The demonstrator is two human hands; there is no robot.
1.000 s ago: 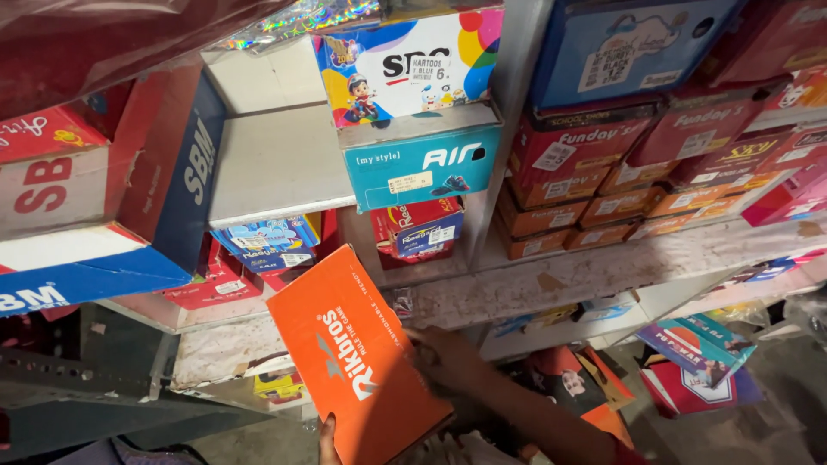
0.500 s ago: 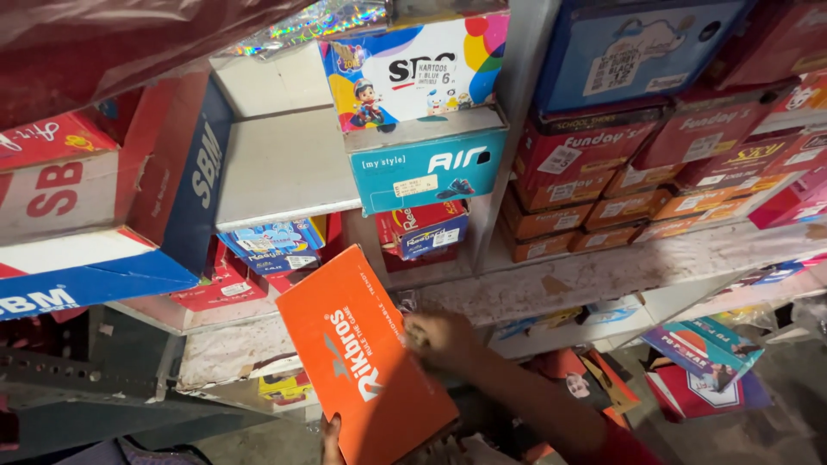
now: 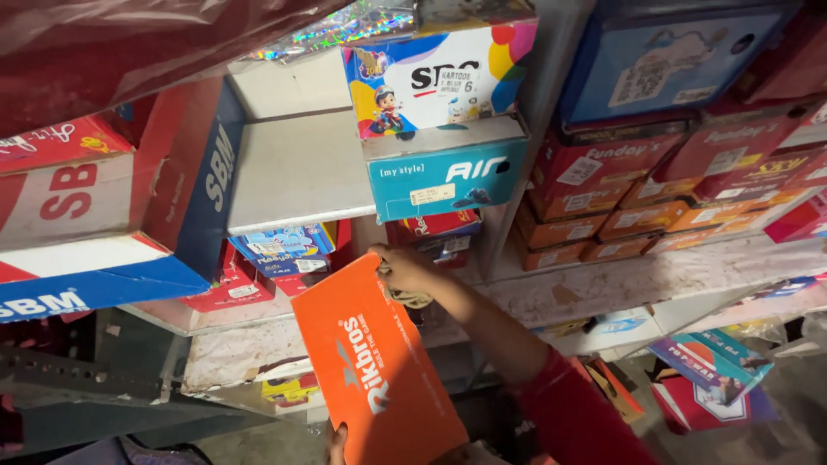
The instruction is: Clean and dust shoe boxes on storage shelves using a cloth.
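Observation:
An orange shoe box is held tilted in front of the shelves. My left hand grips its lower edge at the bottom of the view; only the fingers show. My right hand, on a red-sleeved arm, is closed on the box's upper right corner, with a bit of pale cord under the palm. Just above the hand sit a teal box and a white cartoon-printed box. Small red and blue boxes lie in the shelf gap behind the orange box.
A large red, white and blue carton fills the left shelf. Stacks of red and orange boxes stand on the right shelf under a blue box. Loose colourful packets lie lower right. The worn shelf edge runs across.
My right hand has risen from below the box's right side to its upper corner and closed on it. The orange box has shifted slightly up toward the shelf.

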